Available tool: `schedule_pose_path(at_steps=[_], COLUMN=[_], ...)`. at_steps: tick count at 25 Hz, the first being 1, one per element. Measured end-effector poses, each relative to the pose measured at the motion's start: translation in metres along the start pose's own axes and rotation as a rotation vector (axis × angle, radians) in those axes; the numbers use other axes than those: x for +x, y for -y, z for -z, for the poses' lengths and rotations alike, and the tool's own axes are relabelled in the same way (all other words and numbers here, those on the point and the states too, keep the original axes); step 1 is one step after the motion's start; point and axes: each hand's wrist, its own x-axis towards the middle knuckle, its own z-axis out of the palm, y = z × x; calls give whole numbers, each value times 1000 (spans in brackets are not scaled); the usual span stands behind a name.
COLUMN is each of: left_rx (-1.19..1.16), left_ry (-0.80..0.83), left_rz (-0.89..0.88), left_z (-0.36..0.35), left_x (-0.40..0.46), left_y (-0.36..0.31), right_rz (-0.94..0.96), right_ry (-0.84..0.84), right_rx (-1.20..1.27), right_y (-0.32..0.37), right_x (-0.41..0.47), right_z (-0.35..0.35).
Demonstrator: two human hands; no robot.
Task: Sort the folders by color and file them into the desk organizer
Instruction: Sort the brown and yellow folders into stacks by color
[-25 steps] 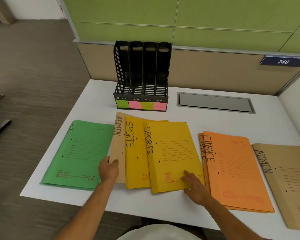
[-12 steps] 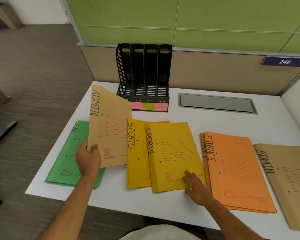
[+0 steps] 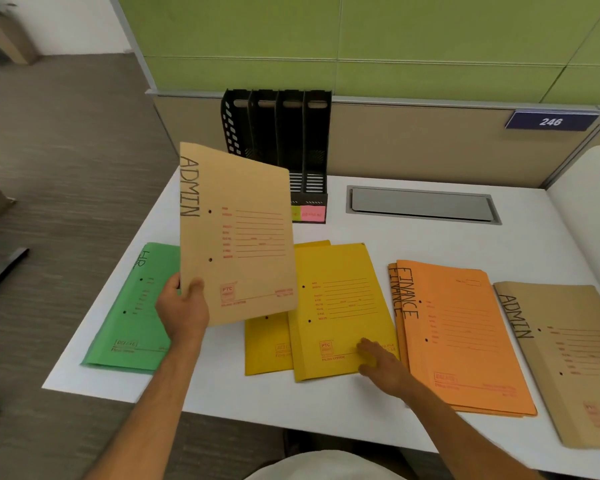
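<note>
My left hand grips the lower left corner of a tan ADMIN folder and holds it upright above the table. It covers part of the black four-slot desk organizer, whose front carries coloured labels. Flat on the table lie a green HR folder, two overlapping yellow folders, two stacked orange FINANCE folders and a second tan ADMIN folder at the far right. My right hand rests flat, fingers spread, on the lower right corner of the top yellow folder.
The white table has a grey cable hatch behind the folders. A beige and green partition with a "246" plate backs the desk. The table's left and front edges drop to grey floor.
My left hand pulled the tan ADMIN folder out from under the yellow ones, lifted it, and carried it up and rightward in front of the organizer. My right hand stayed on the yellow folder.
</note>
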Motion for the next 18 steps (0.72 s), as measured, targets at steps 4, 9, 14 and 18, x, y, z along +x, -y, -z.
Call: schedule_pose_path(at_steps=[4,9,14,18], left_rx=[-52,-125,-208,-267], left_ry=[148,329,386,419], left_rz=[59,153,221,275], left_z=[-32,-82,-138,-175], left_x=[-35,-96,-182,-253], left_y=[1,-9,-24,-40], right_rz=[-65,-123,-86,-86], right_ry=[-85,-57,-45,-49], right_rx=[464,782,840,960], right_y=[3,-13,-51,-97], right_x=[-18,-62,-113,-147], right_z=[24,72,129,160])
